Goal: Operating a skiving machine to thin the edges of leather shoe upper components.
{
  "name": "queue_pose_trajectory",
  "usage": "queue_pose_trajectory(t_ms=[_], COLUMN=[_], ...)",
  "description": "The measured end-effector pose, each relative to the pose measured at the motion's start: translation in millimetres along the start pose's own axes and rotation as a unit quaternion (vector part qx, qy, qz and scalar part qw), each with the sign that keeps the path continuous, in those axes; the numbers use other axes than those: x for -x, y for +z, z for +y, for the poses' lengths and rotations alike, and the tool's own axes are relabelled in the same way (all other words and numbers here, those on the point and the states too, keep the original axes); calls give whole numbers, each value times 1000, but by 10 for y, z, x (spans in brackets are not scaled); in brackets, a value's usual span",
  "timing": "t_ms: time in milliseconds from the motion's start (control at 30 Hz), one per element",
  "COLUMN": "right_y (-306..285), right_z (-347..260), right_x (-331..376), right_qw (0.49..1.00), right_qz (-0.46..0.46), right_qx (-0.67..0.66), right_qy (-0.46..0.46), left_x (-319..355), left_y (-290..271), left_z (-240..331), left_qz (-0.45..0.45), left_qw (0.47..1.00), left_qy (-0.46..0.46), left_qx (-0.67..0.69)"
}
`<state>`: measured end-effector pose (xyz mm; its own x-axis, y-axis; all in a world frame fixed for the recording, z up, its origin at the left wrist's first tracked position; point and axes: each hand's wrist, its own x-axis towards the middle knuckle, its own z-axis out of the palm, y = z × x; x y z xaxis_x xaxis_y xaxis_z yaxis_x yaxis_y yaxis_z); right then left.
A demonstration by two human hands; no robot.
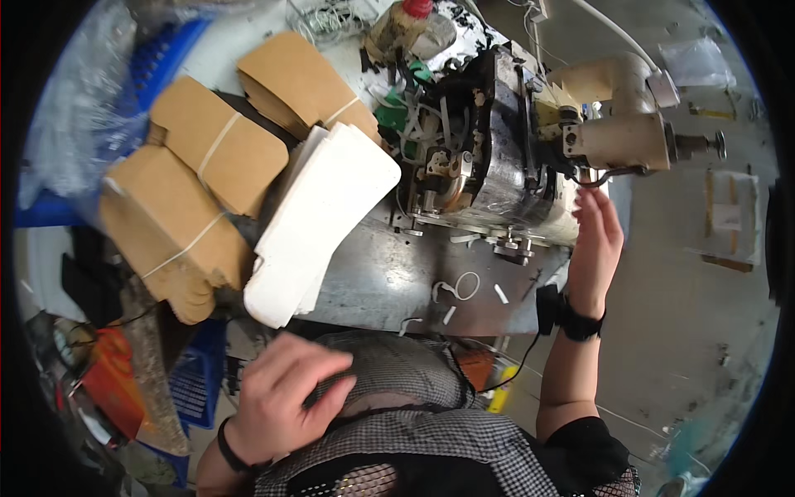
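Observation:
My left hand (290, 398) hovers in front of my lap, thumb apart from the curled fingers, with nothing seen in it. At the right, my right hand (595, 240) reaches up to an industrial sewing machine (617, 141), fingers stretched out. Its fingertips are just below the machine's pale head; whether they touch it I cannot tell. A stack of white card pieces (331, 207) lies left of the machine, nearest to my left hand. Beyond it are bundles of brown card pieces (219, 145) tied with white bands.
White scraps and a looped strip (468, 286) lie on the metal tabletop (364, 282). A bottle with a red cap (411, 33) stands behind, near tangled strips (431, 124). Blue crates (195, 381) are at the left, with clear plastic (79, 99) above. A black cable (522, 364) runs to my right wrist.

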<state>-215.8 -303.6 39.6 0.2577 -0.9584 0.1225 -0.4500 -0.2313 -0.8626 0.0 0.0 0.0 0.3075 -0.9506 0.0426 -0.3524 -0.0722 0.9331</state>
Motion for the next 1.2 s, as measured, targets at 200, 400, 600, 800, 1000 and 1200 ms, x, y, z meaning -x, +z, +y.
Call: queue_pose_trajectory(t_ms=[200,400,600,800,1000,1200], right_y=[-157,245,530,485,-117,-214], right_z=[-883,-1637,-1720,-1629,-970,-581], right_x=[736,1278,1413,1347,1134,995], right_qw=[910,798,812,800,893,939], right_qz=[-327,-43,10,-114,-260,-232], right_qx=[-82,-504,-450,-349,-132,-81], right_qy=[-240,-328,-372,-474,-342,-240], left_x=[-629,-894,-1000,-956,-838,-884], left_y=[286,381,173,0,-105,166], left_z=[190,-190,-290,-178,72,634], left_qz=[93,109,76,61,75,8], left_qw=[956,909,919,926,953,998], left_qy=[-9,-50,-28,-7,27,30], left_qx=[-278,-398,-385,-372,-293,53])
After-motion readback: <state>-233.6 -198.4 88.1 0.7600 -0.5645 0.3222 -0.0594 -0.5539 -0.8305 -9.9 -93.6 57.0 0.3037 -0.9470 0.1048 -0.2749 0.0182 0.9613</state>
